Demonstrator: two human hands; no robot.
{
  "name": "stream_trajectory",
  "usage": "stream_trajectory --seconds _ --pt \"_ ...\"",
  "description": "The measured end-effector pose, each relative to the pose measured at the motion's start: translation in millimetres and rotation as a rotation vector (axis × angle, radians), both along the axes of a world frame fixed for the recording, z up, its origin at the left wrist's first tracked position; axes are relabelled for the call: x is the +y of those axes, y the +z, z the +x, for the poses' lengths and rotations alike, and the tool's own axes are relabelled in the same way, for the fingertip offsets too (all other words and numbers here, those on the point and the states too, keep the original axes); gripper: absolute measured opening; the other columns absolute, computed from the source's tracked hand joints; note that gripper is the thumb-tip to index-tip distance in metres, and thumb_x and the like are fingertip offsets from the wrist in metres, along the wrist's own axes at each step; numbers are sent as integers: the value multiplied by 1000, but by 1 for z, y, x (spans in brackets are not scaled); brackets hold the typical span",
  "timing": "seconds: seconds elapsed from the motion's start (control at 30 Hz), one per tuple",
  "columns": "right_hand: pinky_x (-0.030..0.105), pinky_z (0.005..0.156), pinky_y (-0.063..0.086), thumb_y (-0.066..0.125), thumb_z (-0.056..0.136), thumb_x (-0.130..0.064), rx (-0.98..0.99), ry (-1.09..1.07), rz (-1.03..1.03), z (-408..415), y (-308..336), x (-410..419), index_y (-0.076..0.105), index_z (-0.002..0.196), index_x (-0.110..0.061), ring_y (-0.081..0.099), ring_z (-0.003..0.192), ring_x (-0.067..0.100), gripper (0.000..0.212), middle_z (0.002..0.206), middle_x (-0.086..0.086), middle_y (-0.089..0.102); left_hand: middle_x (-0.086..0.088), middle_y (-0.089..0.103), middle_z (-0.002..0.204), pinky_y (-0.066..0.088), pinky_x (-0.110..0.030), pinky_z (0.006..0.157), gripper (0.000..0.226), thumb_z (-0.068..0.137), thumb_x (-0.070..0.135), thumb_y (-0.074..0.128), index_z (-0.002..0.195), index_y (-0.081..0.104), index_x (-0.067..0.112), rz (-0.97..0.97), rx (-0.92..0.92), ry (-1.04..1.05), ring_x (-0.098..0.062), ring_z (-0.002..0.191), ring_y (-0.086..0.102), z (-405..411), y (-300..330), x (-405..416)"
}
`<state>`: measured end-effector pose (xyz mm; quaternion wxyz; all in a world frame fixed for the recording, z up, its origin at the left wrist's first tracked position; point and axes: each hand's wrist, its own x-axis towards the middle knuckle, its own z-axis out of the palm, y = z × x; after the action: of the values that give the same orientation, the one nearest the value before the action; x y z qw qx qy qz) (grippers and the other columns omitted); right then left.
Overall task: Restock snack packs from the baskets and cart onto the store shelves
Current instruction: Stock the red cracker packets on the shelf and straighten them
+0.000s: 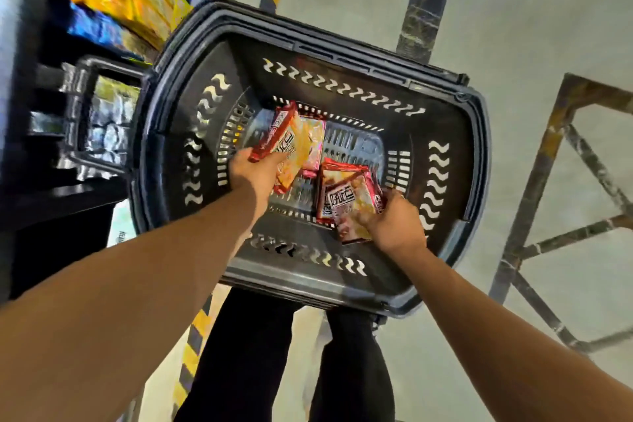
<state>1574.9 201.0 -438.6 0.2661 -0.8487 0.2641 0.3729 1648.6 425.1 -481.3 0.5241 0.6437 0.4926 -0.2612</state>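
left hand (pixel 255 175) clenched on a red and orange snack pack (pixel 286 147), held tilted above the left part of the basket floor. right hand (pixel 394 219) grasping a second snack pack (pixel 352 211), red with a white label, above the right part of the same floor. both forearms reaching down into the dark plastic basket (pixel 455 161) from the near rim.

under the left-hand pack, a pink pack (pixel 317 144) lying flat on the basket floor. under and just beyond the right-hand pack, at least one more red pack (pixel 339 173) lying on the floor, touching the one in hand. exact count of loose packs hard to tell, since overlapping. rest of the basket floor showing bare slats.

beyond the basket's left rim, a folded handle (pixel 85 113), and past that blurred shelves (pixel 130 0) with yellow and blue goods, too smeared to read. to the right of the basket, a metal frame (pixel 555 164) on pale floor. below the near rim, dark trouser legs and a striped yellow-black line (pixel 191 349).

judging by the few packs left inside, basket close to emptied; two in hand not yet carried across to the shelves, two or so left for a further trip. nothing visible of the cart or of other baskets, so overall progress impossible to gauge.
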Motion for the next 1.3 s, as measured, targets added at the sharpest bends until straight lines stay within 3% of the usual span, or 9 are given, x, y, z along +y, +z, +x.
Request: stream_trajectory --seconds 0.1,0.2,0.27,0.4,0.6,0.73,0.83,1.1,1.3 --pt "33 82 54 81 87 -39 -57 -222 124 -6 46 -1 59 124 -14 65 90 17 50 103 -2 68 6 71 99 57 -35 81 26 84 32 83 101 64 29 -14 -47 78 -9 85 66 -5 51 11" --pt "43 91 60 85 82 -41 -115 -483 230 -14 91 -2 65 119 -20 73 94 16 47 109 -2 75 -3 72 119 59 -58 82 72 67 51 87 129 61 25 -115 -40 229 -27 103 70 -7 108 19" --pt "43 89 62 86 83 -35 -148 -691 350 -19 123 -1 69 118 -19 76 92 16 42 107 -1 77 -7 73 121 56 -68 79 66 74 48 84 132 61 25 -248 -47 354 -34 104 72 -10 144 22" --pt "42 86 62 84 86 -26 -212 -884 467 -21 192 -1 71 115 -15 77 94 22 33 108 5 78 -6 75 120 60 -46 79 42 95 46 67 129 66 21 -395 -91 424 -28 102 74 -17 218 19" --pt "39 80 63 83 87 -28 -252 -722 555 -27 291 -11 71 119 -13 77 93 20 37 107 3 79 -6 73 105 54 -37 64 39 87 29 79 122 65 20 -333 -175 408 -26 90 69 -51 341 16" --pt "51 92 61 83 87 -30 -249 -573 627 -41 355 -17 71 121 -15 77 97 23 40 107 2 79 -3 76 92 55 -30 55 36 87 23 79 120 68 15 -253 -306 377 -21 76 74 -94 421 17" --pt "52 93 60 83 87 -32 -258 -497 667 -54 392 -18 69 123 -14 77 96 22 43 107 2 79 -4 79 103 62 -39 71 32 88 25 79 118 72 16 -199 -400 339 -23 93 77 -134 472 25" --pt "45 85 62 77 91 -29 -307 -275 791 -82 482 -10 71 115 -14 77 93 26 29 102 4 80 3 80 99 59 -30 63 17 96 25 70 113 71 22 -79 -563 399 -17 88 77 -239 587 41" --pt "39 79 61 76 91 -30 -331 -11 884 -84 550 14 71 116 -15 78 92 25 29 103 4 80 -8 77 113 58 -52 93 38 89 17 77 126 66 15 -79 -626 488 -31 104 74 -298 632 62"
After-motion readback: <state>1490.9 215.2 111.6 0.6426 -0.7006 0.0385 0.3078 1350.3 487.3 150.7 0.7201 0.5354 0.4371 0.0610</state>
